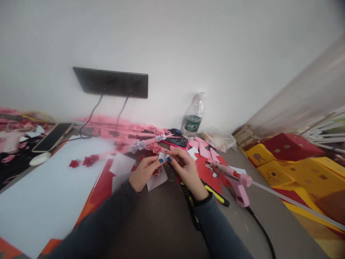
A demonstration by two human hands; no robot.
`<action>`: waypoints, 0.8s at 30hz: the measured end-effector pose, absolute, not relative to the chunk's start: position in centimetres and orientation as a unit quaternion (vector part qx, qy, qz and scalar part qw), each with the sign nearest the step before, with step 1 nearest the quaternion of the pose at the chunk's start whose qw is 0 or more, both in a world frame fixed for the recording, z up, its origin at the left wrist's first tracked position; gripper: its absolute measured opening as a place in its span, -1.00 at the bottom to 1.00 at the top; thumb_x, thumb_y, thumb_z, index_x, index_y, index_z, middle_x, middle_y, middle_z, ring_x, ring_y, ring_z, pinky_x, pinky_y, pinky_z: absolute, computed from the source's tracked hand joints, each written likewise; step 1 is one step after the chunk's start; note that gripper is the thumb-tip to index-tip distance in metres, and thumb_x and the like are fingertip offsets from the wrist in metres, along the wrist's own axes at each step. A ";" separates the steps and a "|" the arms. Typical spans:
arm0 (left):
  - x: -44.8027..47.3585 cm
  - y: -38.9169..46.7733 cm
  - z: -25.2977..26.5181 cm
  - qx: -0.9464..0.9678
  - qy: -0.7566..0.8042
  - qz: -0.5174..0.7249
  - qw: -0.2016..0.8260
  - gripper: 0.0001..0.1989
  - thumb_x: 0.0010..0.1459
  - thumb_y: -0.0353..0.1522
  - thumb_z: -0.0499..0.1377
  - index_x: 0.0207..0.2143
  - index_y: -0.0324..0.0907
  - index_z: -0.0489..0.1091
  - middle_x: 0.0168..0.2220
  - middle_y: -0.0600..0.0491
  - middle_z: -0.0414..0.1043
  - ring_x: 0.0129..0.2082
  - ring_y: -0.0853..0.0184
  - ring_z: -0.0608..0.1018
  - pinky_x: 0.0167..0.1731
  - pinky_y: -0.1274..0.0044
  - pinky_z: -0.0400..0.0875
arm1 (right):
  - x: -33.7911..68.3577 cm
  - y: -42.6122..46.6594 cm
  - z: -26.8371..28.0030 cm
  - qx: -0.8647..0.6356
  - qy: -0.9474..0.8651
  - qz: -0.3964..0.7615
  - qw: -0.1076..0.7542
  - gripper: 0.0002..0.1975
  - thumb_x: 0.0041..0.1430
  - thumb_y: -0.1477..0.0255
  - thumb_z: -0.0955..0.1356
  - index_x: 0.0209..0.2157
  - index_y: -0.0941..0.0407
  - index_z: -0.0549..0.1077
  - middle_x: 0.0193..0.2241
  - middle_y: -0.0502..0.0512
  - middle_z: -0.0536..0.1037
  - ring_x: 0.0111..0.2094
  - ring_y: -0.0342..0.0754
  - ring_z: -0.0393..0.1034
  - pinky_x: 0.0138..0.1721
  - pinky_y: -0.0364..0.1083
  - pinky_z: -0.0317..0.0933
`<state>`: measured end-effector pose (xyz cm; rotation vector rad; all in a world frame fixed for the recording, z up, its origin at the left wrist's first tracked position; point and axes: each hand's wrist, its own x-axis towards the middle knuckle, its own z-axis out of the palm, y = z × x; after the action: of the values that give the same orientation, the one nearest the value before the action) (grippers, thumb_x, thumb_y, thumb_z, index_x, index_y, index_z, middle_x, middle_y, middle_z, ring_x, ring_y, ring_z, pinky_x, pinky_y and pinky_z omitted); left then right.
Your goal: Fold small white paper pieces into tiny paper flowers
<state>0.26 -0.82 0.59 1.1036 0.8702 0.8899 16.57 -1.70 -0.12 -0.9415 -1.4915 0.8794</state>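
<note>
Between my fingertips is a small piece of white paper (163, 157), pinched from both sides. My left hand (147, 172) grips its left edge with thumb and fingers. From the right, my right hand (185, 169) pinches the same piece. Below my hands lies a larger white paper sheet (157, 181), partly covered by my left hand. White paper flowers (137, 146) and pink paper flowers (154, 148) lie just beyond. A black and yellow cutter (215, 194) rests beside my right wrist, next to another dark tool (190, 205) partly under my sleeve.
A pink hot glue gun (234, 180) with a long glue stick lies at right, its cord running forward. Yellow and red paper boxes (293, 165) stand beyond it. A water bottle (193, 118) stands by the wall. White sheets (54, 190) cover the left; a phone (54, 136) lies behind.
</note>
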 end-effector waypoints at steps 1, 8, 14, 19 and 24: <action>0.2 -0.8 0.6 0.496 0.390 0.396 0.667 -0.67 0.02 -0.13 0.26 -0.47 -0.25 0.43 -0.58 0.14 0.28 -0.58 0.46 0.28 -0.57 0.59 0.13 | 16.5 -1.7 -0.1 -0.400 -0.631 0.368 0.553 -0.86 0.24 0.40 0.32 -0.18 0.05 0.48 -0.30 0.08 0.43 -0.36 -0.05 0.40 -0.34 -0.06 0.33; 0.2 -1.1 1.3 0.560 0.394 0.382 0.621 -0.76 0.04 -0.25 0.25 -0.38 -0.27 0.53 -0.50 0.05 0.47 -0.50 0.37 0.44 -0.44 0.55 0.34 | 16.3 -1.8 0.3 -0.453 -0.667 0.262 0.531 -0.81 0.08 0.59 0.28 -0.28 0.09 0.45 -0.39 0.02 0.40 -0.43 -0.09 0.30 -0.43 -0.12 0.18; 0.3 -1.2 1.3 0.557 0.397 0.383 0.621 -0.75 0.02 -0.26 0.27 -0.32 -0.27 0.57 -0.45 0.02 0.53 -0.47 0.33 0.50 -0.38 0.52 0.39 | 16.3 -1.7 0.3 -0.470 -0.676 0.188 0.535 -0.82 0.08 0.62 0.29 -0.32 0.09 0.44 -0.42 -0.01 0.35 -0.47 -0.11 0.23 -0.43 -0.12 0.15; 0.3 -1.0 0.3 0.534 0.395 0.384 0.642 -0.68 0.07 -0.16 0.27 -0.34 -0.28 0.56 -0.46 0.01 0.52 -0.46 0.34 0.48 -0.35 0.50 0.39 | 16.2 -1.8 0.3 -0.465 -0.694 0.127 0.534 -0.83 0.13 0.64 0.30 -0.35 0.07 0.42 -0.34 0.04 0.41 -0.36 -0.06 0.32 -0.33 -0.07 0.24; 0.6 -1.1 0.3 0.444 0.377 0.422 0.695 -0.67 -0.03 -0.13 0.35 -0.45 -0.26 0.53 -0.49 0.03 0.47 -0.43 0.34 0.47 -0.35 0.51 0.40 | 16.2 -2.0 0.4 -0.441 -0.726 0.118 0.515 -0.83 0.20 0.62 0.29 -0.30 0.06 0.43 -0.26 0.09 0.43 -0.22 -0.02 0.41 -0.23 -0.06 0.32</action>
<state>0.64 -1.10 0.31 0.9914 0.8408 0.9425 16.16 -2.01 0.39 -1.0608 -1.7435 0.2827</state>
